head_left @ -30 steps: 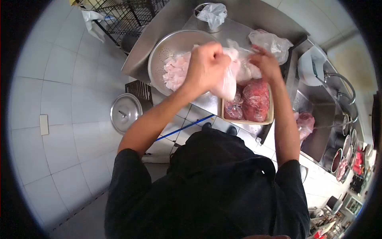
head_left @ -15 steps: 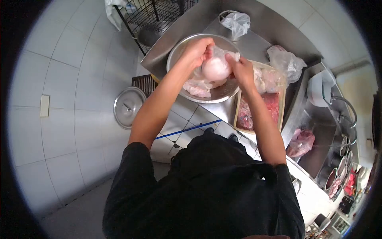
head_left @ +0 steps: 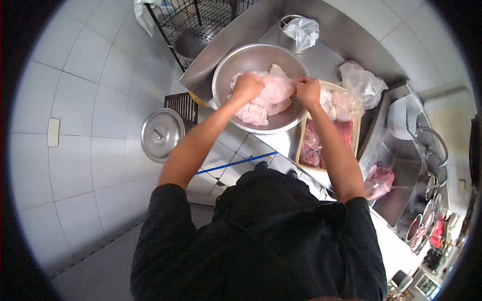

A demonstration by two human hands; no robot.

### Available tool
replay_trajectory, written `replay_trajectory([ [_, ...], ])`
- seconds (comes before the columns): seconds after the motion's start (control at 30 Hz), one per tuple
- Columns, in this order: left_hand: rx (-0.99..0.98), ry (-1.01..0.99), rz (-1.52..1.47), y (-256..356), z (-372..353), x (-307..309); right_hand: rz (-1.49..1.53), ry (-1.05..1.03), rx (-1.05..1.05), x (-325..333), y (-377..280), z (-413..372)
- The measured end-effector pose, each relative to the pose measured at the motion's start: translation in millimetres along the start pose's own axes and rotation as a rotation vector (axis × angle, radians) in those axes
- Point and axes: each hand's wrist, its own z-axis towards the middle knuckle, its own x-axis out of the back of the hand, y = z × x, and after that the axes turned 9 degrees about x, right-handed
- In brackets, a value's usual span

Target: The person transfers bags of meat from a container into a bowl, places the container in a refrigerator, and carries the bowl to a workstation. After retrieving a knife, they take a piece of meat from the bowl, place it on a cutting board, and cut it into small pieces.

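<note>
Pale pink raw meat (head_left: pixel 273 95) lies in a wide metal bowl (head_left: pixel 236 57) with small holes in its wall. Over the meat's left side is my left hand (head_left: pixel 249 86), its fingers curled and pressed against the meat. At the bowl's right rim my right hand (head_left: pixel 307 91) is closed at the edge of the meat; what its fingertips pinch is too small to make out. A tray (head_left: pixel 355 143) under my right forearm holds dark red meat (head_left: pixel 312 145) and paler pieces in clear plastic (head_left: pixel 341 104).
A metal container (head_left: pixel 288 42) with a plastic bag stands behind the bowl. Another bag (head_left: pixel 369 88) lies beyond the tray. The sink (head_left: pixel 401 185) at right holds bagged meat (head_left: pixel 380 181). At left are a round lid (head_left: pixel 161 134) and a black wire rack (head_left: pixel 201 22).
The pale meat, earlier held up in clear plastic between both hands, now lies lower in the bowl. My left hand has moved down and my right hand slightly outward.
</note>
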Motion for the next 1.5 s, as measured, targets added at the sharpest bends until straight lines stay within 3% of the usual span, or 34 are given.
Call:
replay_trajectory([
  [0.13,-0.177,0.025,-0.170,30,-3,30,0.168,0.080,-0.026,13,-27,0],
  [0.33,-0.259,0.003,-0.339,82,-27,96,0.235,0.225,0.098,51,-84,19],
  [0.47,-0.359,-0.011,-0.450,109,-55,133,0.469,0.265,0.095,82,-129,13],
  [0.57,-0.334,-0.045,-0.177,111,-26,124,0.078,0.033,0.132,53,-90,18],
  [0.6,-0.340,-0.014,-0.211,113,-30,120,0.178,0.037,0.177,50,-85,22],
  [0.63,-0.443,-0.054,-0.238,117,-29,121,0.299,0.019,0.213,52,-99,18],
  [0.67,-0.423,-0.154,-0.348,122,-28,119,0.307,-0.055,0.237,55,-107,8],
  [0.7,-0.386,-0.274,-0.460,130,-33,108,0.237,-0.039,0.297,54,-115,-2],
  [0.73,-0.446,-0.436,-0.562,137,-33,96,0.358,-0.076,0.241,56,-130,-13],
  [0.83,-0.472,-0.599,-0.633,165,-47,50,0.301,0.243,0.417,56,-108,-10],
  [0.87,-0.609,-0.444,-0.545,173,-55,37,0.234,0.260,0.242,66,-94,-6],
  [0.97,-0.750,-0.106,-0.635,190,-71,8,0.175,0.553,0.339,128,-73,-14],
  [1.03,-0.675,-0.135,-0.537,180,-66,-16,-0.027,0.642,0.274,177,-27,0],
  [1.1,-0.598,-0.190,-0.354,161,-60,-64,-0.068,0.770,0.406,229,-11,15],
  [1.17,-0.534,-0.297,-0.113,133,-49,-120,-0.227,0.884,0.266,270,1,29],
  [1.27,-0.500,-0.192,0.026,116,-62,-166,-0.663,0.718,0.418,314,54,76],
  [1.37,-0.517,-0.083,0.099,102,-61,-198,-0.154,0.994,0.493,308,-3,64],
  [1.4,-0.534,-0.057,0.126,102,-60,-205,-0.651,0.771,0.253,319,51,91],
  [1.5,-0.561,0.022,0.356,101,-45,-231,-0.925,0.021,0.379,299,157,127],
])
